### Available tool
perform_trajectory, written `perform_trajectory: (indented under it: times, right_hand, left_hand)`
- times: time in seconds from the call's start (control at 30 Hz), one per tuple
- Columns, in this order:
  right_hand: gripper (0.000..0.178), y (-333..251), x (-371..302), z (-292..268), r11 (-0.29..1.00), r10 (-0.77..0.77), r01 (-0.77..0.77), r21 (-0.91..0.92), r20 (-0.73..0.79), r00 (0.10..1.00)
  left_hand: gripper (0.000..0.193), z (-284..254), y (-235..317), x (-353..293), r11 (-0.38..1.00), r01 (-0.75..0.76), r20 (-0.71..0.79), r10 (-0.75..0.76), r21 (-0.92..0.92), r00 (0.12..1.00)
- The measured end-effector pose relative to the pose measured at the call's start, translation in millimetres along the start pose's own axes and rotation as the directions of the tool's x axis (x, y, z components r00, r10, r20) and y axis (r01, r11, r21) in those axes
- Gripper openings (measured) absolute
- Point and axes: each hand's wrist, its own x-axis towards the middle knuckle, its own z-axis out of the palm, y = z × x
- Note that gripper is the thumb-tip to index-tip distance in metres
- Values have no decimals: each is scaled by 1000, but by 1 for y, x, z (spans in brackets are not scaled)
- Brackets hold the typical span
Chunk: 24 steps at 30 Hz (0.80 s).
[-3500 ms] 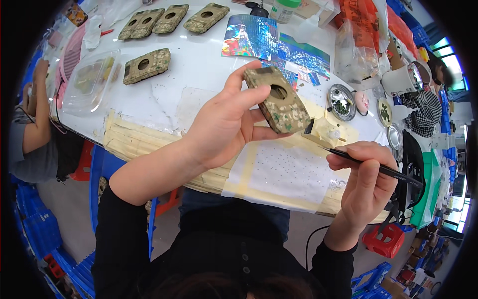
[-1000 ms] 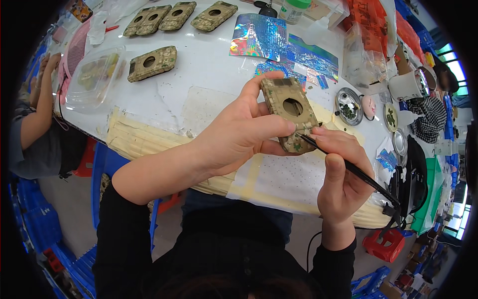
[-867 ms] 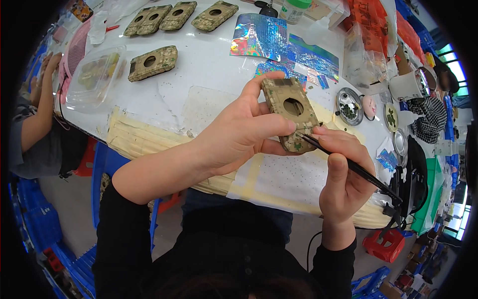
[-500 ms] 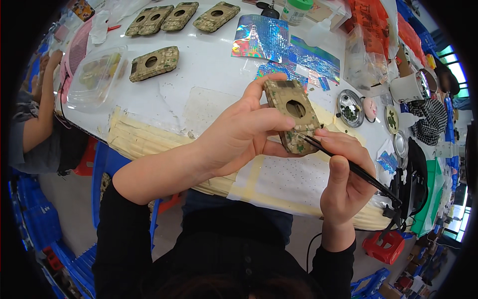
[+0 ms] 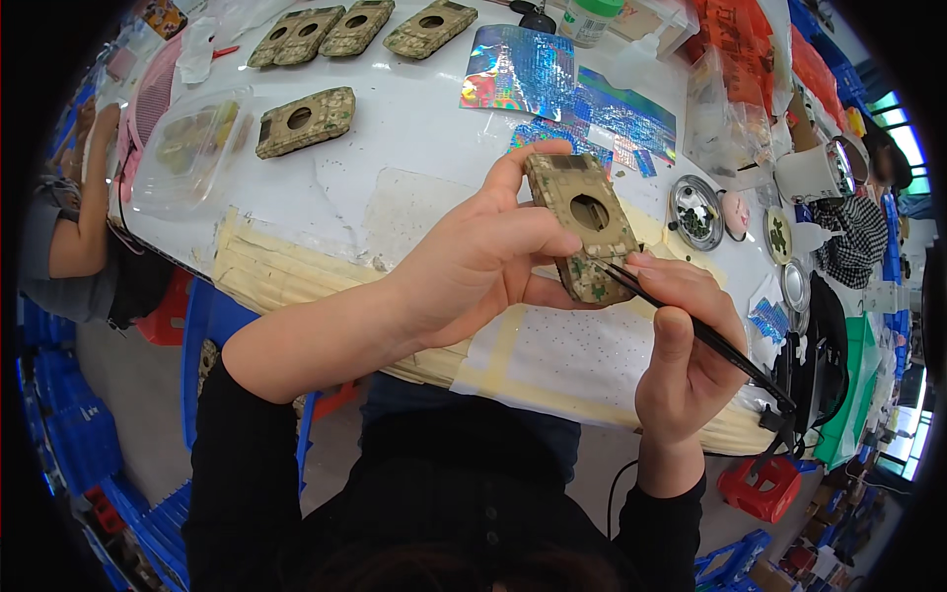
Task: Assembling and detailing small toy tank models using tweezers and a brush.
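My left hand (image 5: 483,242) grips a camouflage-painted model tank hull (image 5: 569,187) above the table, thumb across its side and fingers behind it. The hull has a round opening in its top face and is tilted toward me. Closed around black tweezers (image 5: 715,340), my right hand (image 5: 686,345) brings their tips to the lower end of the hull, just below the opening. Whether the tips pinch a small part is too small to tell. Several similar hulls, such as this one (image 5: 326,107), lie on the white table at the far left.
A clear plastic box (image 5: 192,148) stands at the left. Shiny holographic sheets (image 5: 518,71) lie behind my hands. To the right are a metal dish (image 5: 697,212) of small dark green parts and a white mug (image 5: 811,176). A speckled white sheet (image 5: 562,365) lies under my hands. Another person's arm (image 5: 94,197) is at far left.
The held hull has turned very slightly, and the tweezer tips have shifted a little up and to the left on it. Both grips stay the same.
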Motion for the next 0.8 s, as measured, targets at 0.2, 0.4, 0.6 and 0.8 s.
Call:
perform_trajectory:
  times: [0.2,0.4,0.6,0.8]
  right_hand:
    - [14,-1,1,0,1000,-4,4,-26,10,1000]
    - [15,0,0,0,1000,-9,9,-18,8,1000]
    - [16,1,-1,-1,999,7,-7,33,0,1000]
    - [17,2,-1,0,992,-28,29,119,-16,999]
  left_hand:
    - [67,-3,-1,1,1000,0,11,0,8,1000]
    - [66,-2,-1,1,1000,-2,12,2,4,1000]
    - [67,-2,-1,0,1000,-8,10,8,-5,1000]
    - [72,-4,0,1,998,22,-17,-21,64,1000]
